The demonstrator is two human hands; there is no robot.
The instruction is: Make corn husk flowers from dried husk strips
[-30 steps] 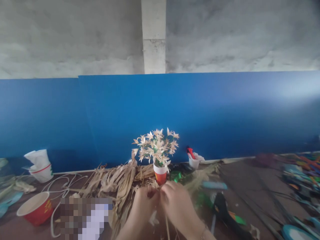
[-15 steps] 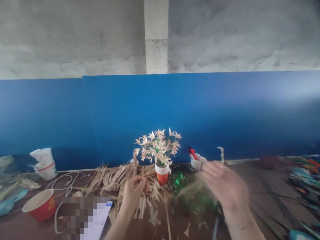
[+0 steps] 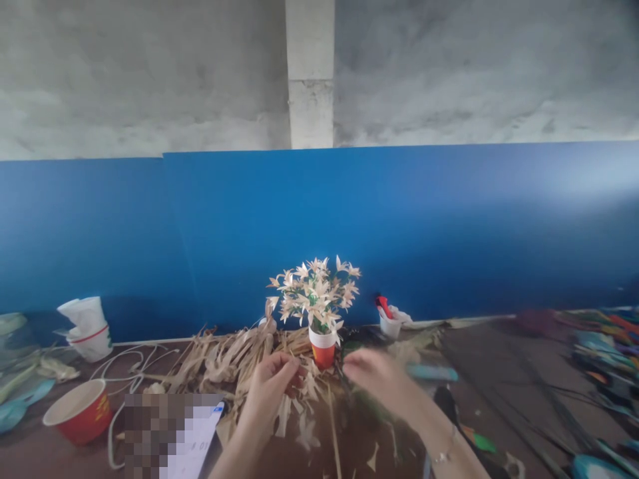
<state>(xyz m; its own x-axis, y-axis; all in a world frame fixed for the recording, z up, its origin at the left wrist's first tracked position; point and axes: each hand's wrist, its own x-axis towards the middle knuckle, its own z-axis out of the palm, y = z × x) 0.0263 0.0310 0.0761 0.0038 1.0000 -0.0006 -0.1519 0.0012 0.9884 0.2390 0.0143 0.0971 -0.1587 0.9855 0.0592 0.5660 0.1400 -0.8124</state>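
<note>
Apparently at a preparing step in some fine fingertip work, low over the counter (image 3: pixel 50 459). Holding the left hand (image 3: pixel 295 372) above dry husk strips (image 3: pixel 239 362), on the near left side of the red-and-white cup (image 3: pixel 323 347), with thumb drawn close to curled fingers as if in a pinch; cannot tell on what, if on anything. Reaching inward with the right hand (image 3: pixel 349 372) on the near right side of the same cup, fingers bunched together but blurred; cannot tell of any grip there either. Seen between and just beyond both hands, apparently untouched: the upright cup, filled with pale pointed flowers (image 3: pixel 319 289) on green stems. Scattered nearer, a loose petal-shaped piece (image 3: pixel 307 434) and a thin stick (image 3: pixel 334 429). Probably set for two-handed work on something small, judging by the facing fingertips. Next, best to bring the right fingertips across to the left ones, in front of the cup, and take hold lightly, without crushing anything likely to be as brittle as dry husk. Advisable, too, to stay low and clear of the flowers, probably easy to knock.
</note>
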